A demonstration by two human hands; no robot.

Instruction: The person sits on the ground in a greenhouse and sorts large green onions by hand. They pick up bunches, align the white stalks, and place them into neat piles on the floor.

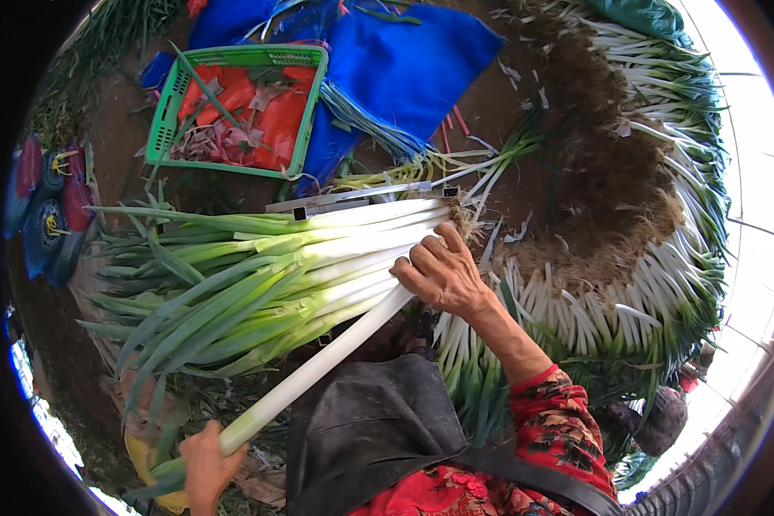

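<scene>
A large leek (322,364) slants across the front of my dark apron. My left hand (209,461) is closed around it where the white shaft turns green, at the lower left. With curled fingers, my right hand (440,267) grips the other end of that leek, beside the white ends of a pile of leeks (361,248). The pile lies sideways on a metal rack (348,197), green leaves to the left and roots to the right. My right hand partly hides the root end of the held leek.
Beyond the pile stands a green plastic crate (232,169) with red plastic pieces. Blue cloth (419,58) and a bundle of thin stalks (377,122) lie beside it. Many leeks (580,316) curve around the right side, roots inward. Blue-and-red bundles (51,206) lie at far left.
</scene>
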